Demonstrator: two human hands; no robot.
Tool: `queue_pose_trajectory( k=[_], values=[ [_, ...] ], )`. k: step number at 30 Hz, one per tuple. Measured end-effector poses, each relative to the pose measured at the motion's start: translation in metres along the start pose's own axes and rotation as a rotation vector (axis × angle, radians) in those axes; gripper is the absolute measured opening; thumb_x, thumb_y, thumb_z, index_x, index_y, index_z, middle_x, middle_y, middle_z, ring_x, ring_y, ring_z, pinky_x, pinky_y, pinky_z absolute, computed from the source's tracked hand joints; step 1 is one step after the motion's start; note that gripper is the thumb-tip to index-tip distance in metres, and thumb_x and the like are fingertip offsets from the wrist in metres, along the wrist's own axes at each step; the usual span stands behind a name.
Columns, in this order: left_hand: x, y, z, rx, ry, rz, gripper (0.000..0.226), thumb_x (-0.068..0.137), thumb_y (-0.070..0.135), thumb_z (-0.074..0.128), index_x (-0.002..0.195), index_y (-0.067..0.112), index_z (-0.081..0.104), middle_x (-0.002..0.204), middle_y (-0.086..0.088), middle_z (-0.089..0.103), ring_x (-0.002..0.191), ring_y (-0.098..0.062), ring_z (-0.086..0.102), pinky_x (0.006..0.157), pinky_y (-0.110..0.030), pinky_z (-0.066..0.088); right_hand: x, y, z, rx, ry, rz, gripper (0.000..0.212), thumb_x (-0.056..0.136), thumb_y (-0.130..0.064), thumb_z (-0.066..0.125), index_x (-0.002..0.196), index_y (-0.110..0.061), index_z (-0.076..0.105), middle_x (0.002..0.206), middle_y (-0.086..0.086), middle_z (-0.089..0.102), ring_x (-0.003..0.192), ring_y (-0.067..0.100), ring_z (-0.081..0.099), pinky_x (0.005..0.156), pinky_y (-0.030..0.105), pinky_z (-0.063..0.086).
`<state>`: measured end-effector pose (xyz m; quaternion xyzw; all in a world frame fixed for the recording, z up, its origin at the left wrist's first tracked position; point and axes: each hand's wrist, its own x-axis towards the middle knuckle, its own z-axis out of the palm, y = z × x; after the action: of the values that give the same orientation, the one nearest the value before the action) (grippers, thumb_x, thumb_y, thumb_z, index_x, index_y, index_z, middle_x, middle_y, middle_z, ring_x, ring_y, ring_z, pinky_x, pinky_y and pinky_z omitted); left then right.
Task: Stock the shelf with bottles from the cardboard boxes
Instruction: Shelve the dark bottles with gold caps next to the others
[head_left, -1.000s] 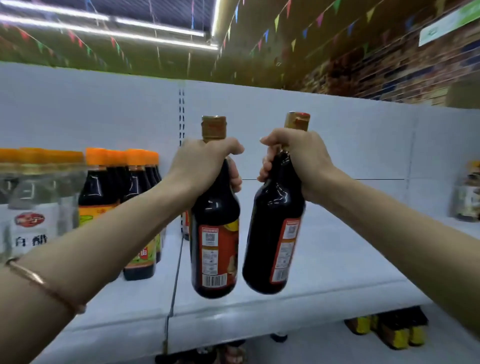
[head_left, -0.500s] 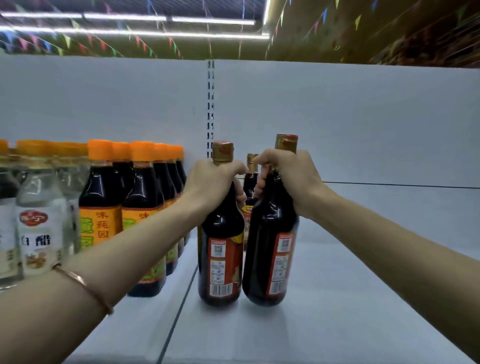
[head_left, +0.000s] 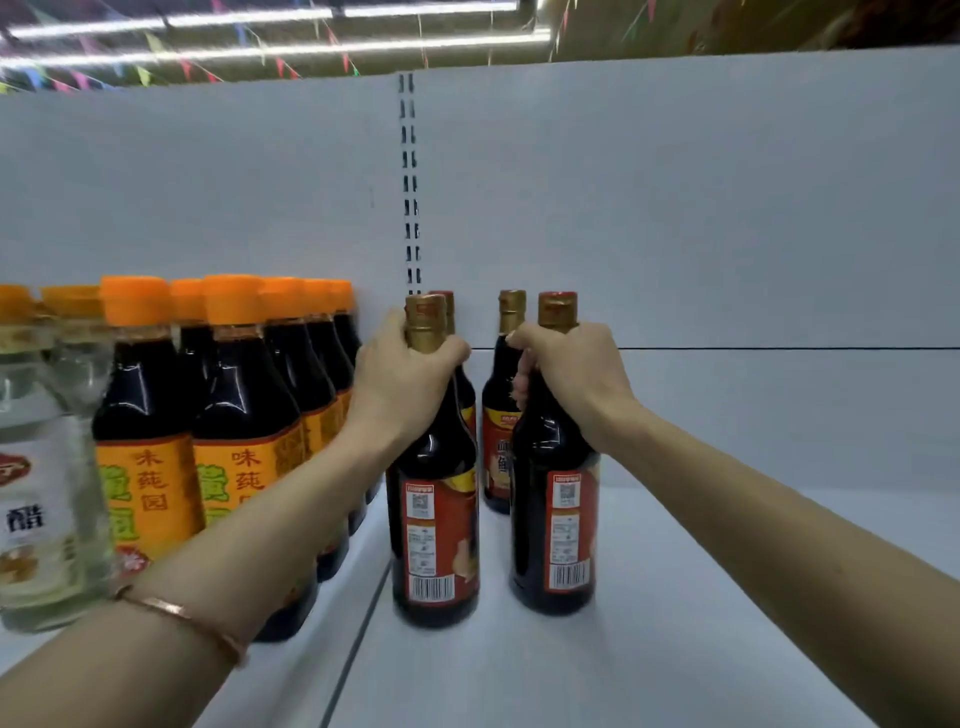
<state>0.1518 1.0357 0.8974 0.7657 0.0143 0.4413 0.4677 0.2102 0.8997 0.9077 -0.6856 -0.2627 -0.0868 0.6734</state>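
Both hands are wrapped tight around bottle necks here: the left hand (head_left: 402, 382) grips the neck of one dark bottle (head_left: 435, 525) just under its gold cap, and the right hand (head_left: 571, 376) does the same with a second dark bottle (head_left: 553, 519). Both bottles stand upright on the white shelf (head_left: 649, 649), side by side with a small gap between them, red back labels with barcodes facing out. Right behind them are two more bottles of the same kind (head_left: 496, 431), gold caps poking up, close to the white back panel (head_left: 675, 208). A slotted metal strip (head_left: 409, 182) runs up that panel just above the left bottle. Off to the left there's a tight row of dark bottles with orange caps (head_left: 234, 415) and yellow-orange labels, the left forearm crossing in front of them, and at the far left edge a couple of clear bottles (head_left: 41, 493) with white labels. There's a thin bracelet (head_left: 182, 616) on the left wrist. Up top you can see strip lights (head_left: 311, 49) and strings of little coloured flags.
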Motion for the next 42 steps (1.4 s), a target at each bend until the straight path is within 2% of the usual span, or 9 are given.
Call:
queue_pose_trajectory(
  k=[6, 10, 14, 18, 24, 30, 36, 39, 42],
  values=[
    [0.000, -0.007, 0.002, 0.074, 0.104, 0.163, 0.028, 0.086, 0.036, 0.066, 0.093, 0.010, 0.058, 0.079, -0.004, 0.064, 0.073, -0.021, 0.063, 0.065, -0.036, 0.052, -0.001, 0.009, 0.001, -0.198, 0.069, -0.154, 0.023, 0.086, -0.025, 0.059, 0.066, -0.014, 0.060, 0.062, 0.006, 0.067, 0.058, 0.017, 0.062, 0.067, 0.035, 0.053],
    [-0.013, -0.020, 0.003, 0.059, 0.040, 0.117, 0.036, 0.085, 0.046, 0.064, 0.104, 0.017, 0.055, 0.089, 0.005, 0.062, 0.082, -0.013, 0.064, 0.073, -0.034, 0.056, -0.010, 0.022, -0.006, -0.237, 0.022, -0.145, 0.019, 0.086, -0.033, 0.063, 0.077, -0.018, 0.059, 0.079, 0.010, 0.070, 0.077, 0.029, 0.069, 0.081, 0.050, 0.057],
    [-0.040, -0.043, -0.001, 0.307, 0.044, 0.199, 0.078, 0.073, 0.057, 0.070, 0.132, 0.023, 0.032, 0.119, 0.005, 0.028, 0.115, -0.012, 0.037, 0.096, -0.029, 0.038, -0.023, 0.029, -0.007, -0.273, 0.022, -0.085, 0.041, 0.084, -0.058, 0.062, 0.093, -0.018, 0.066, 0.084, 0.000, 0.074, 0.080, 0.016, 0.071, 0.083, 0.044, 0.057],
    [-0.043, -0.042, -0.007, 0.244, -0.054, 0.093, 0.088, 0.070, 0.052, 0.075, 0.140, 0.027, 0.028, 0.122, 0.003, 0.039, 0.121, -0.015, 0.039, 0.103, -0.037, 0.039, -0.029, 0.026, 0.011, -0.403, 0.199, -0.059, 0.067, 0.076, -0.080, 0.051, 0.094, -0.016, 0.061, 0.085, -0.003, 0.070, 0.081, 0.016, 0.066, 0.079, 0.043, 0.055],
    [-0.046, -0.048, -0.016, 0.082, -0.179, -0.001, 0.068, 0.085, 0.028, 0.069, 0.143, 0.022, 0.034, 0.136, 0.001, 0.050, 0.125, -0.016, 0.049, 0.098, -0.033, 0.045, -0.039, 0.019, 0.012, -0.432, -0.008, 0.054, 0.035, 0.098, -0.043, 0.044, 0.117, -0.015, 0.031, 0.111, 0.007, 0.057, 0.096, 0.022, 0.056, 0.082, 0.039, 0.045],
    [-0.066, -0.065, -0.017, 0.103, -0.321, -0.073, 0.104, 0.079, 0.019, 0.076, 0.151, 0.039, 0.004, 0.148, 0.003, 0.039, 0.135, -0.020, 0.041, 0.107, -0.052, 0.039, -0.036, 0.012, 0.002, -0.505, -0.175, 0.022, 0.033, 0.096, -0.041, 0.056, 0.115, -0.020, 0.038, 0.099, -0.007, 0.056, 0.092, 0.012, 0.058, 0.070, 0.022, 0.048],
    [-0.063, -0.066, -0.021, 0.109, -0.362, -0.165, 0.083, 0.081, 0.022, 0.074, 0.147, 0.024, 0.023, 0.142, 0.001, 0.048, 0.129, -0.019, 0.047, 0.103, -0.041, 0.041, 0.000, 0.057, -0.006, -0.620, -0.090, 0.014, 0.111, 0.045, -0.102, 0.042, 0.127, -0.027, 0.043, 0.121, 0.001, 0.058, 0.105, 0.024, 0.062, 0.083, 0.050, 0.056],
    [-0.061, -0.067, -0.021, 0.151, -0.375, -0.172, 0.080, 0.082, 0.023, 0.072, 0.147, 0.025, 0.024, 0.142, 0.001, 0.048, 0.130, -0.021, 0.047, 0.103, -0.043, 0.042, -0.013, 0.048, -0.001, -0.600, -0.076, 0.045, 0.111, 0.051, -0.099, 0.043, 0.133, -0.025, 0.039, 0.128, 0.001, 0.051, 0.113, 0.025, 0.058, 0.089, 0.051, 0.054],
    [-0.058, -0.068, -0.019, 0.199, -0.378, -0.179, 0.080, 0.083, 0.024, 0.071, 0.147, 0.025, 0.023, 0.143, -0.001, 0.046, 0.131, -0.024, 0.047, 0.103, -0.045, 0.043, -0.030, 0.039, -0.001, -0.613, -0.132, 0.131, 0.089, 0.075, -0.068, 0.064, 0.142, -0.022, 0.029, 0.135, 0.002, 0.033, 0.123, 0.020, 0.043, 0.097, 0.037, 0.046]
  ],
)
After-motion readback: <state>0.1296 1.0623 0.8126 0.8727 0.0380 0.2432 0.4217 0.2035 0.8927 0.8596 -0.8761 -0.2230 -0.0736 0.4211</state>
